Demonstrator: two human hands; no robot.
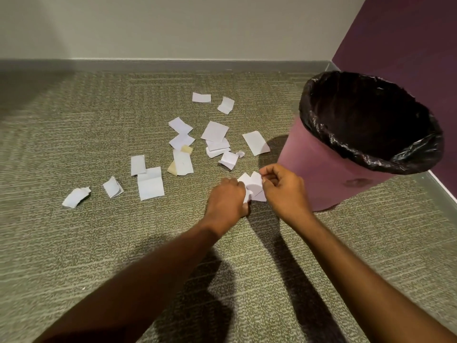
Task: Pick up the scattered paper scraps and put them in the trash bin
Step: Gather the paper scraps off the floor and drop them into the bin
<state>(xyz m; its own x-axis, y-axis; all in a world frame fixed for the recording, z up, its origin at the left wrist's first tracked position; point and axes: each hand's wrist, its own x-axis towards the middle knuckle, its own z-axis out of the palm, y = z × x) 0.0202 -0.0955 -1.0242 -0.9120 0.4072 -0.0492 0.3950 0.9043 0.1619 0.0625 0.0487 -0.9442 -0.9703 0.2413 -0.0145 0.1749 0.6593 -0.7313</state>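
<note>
Several white paper scraps (pixel 150 183) lie scattered on the carpet, with a tan scrap (pixel 172 167) among them. My left hand (pixel 227 199) and my right hand (pixel 284 188) meet over a small bunch of white scraps (pixel 253 185) just left of the bin; both hands' curled fingers hold that bunch. The pink trash bin (pixel 319 167) with a black liner (pixel 366 120) stands open to the right of my hands.
Green-grey carpet (pixel 74 243) covers the floor. A white wall with a grey baseboard (pixel 160 65) runs along the back. A purple wall (pixel 408 45) stands behind the bin at the right.
</note>
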